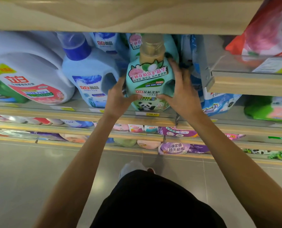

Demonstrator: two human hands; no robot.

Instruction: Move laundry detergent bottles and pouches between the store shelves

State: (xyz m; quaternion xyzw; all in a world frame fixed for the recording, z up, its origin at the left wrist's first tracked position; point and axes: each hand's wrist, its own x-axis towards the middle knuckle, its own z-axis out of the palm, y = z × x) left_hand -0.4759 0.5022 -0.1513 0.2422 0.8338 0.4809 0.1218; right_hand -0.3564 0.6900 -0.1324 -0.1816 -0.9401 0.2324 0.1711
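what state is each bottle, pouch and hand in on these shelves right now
teal bottle: upright at the shelf front, gripped from both sides, cap on
left hand: fingers closed on the teal bottle's left side
right hand: fingers closed on its right side
blue-capped bottle: standing, cap on, untouched
white bottle: standing, untouched
blue pouch: standing, untouched

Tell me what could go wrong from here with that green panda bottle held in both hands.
1. The green bottle is flanked closely by the pale blue bottle and the blue pouch; moving it sideways could topple them.
2. Its tan cap sits just under the upper shelf; lifting might knock it.
3. The left hand and right hand grip only the sides, so the bottle could slip.
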